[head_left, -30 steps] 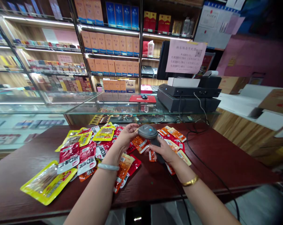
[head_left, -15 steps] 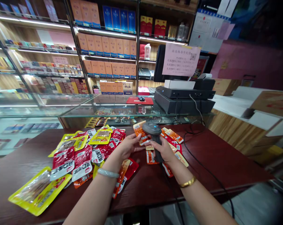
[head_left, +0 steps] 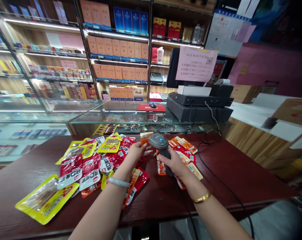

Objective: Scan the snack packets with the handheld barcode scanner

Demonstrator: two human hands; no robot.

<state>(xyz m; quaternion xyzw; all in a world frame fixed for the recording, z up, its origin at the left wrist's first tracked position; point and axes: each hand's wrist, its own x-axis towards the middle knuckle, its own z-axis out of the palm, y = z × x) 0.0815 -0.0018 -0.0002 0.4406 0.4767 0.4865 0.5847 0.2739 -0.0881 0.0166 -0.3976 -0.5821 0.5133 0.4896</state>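
My right hand (head_left: 174, 162) is wrapped round the handle of a dark grey barcode scanner (head_left: 159, 140), whose head shows a small blue light. Pinched in my left hand (head_left: 136, 152) is an orange snack packet (head_left: 146, 137), held up just left of the scanner head, which hides part of it. Left of my left wrist lies a heap of red-and-white snack packets (head_left: 70, 170) and yellow ones, with a large yellow packet (head_left: 44, 199) nearest me. Orange packets (head_left: 187, 145) and a few red ones lie around and beyond my right hand.
The packets lie on a dark red table (head_left: 228, 170). A black cable (head_left: 219, 181) runs along its right side. Behind stand a glass display counter (head_left: 111, 115), a red mouse pad (head_left: 141, 107), a monitor with a paper sign (head_left: 194, 65) and a black cash drawer (head_left: 198, 111).
My left hand has drawn the orange packet slightly left, away from my right hand. The scanner head has shifted a little left and down. The view has turned slightly.
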